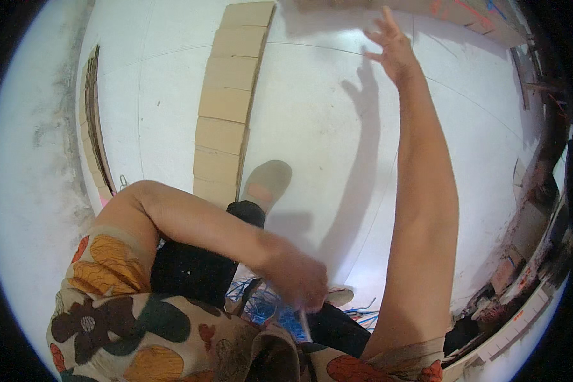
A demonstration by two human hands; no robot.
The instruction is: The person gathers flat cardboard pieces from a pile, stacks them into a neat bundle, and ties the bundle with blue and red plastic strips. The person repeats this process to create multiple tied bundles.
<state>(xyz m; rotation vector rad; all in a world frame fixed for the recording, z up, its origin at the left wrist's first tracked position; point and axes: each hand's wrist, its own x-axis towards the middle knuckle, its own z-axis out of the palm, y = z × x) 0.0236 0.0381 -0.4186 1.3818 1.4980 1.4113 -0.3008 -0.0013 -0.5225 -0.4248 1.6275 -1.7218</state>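
My right arm is stretched far forward. My right hand [395, 51] is open above the pale floor, its fingers spread and nothing in them. Bent across my lap, my left arm ends in my left hand [298, 280], which is closed and slightly blurred. A thin pale strand [306, 326] shows just below it; whether the fingers hold it I cannot tell. Beneath and beside that hand lies a tangle of blue strands [264, 309] between my legs. An overlapping row of flat brown cardboard pieces [223, 105] runs along the floor ahead of my shoe [270, 181].
Another cardboard stack [92, 127] lies at the left near the stained wall [38, 140]. Brown cardboard [471, 19] with red marks sits at the far right. Dark clutter [535, 210] lines the right side. A second shoe [340, 296] shows beside my left hand.
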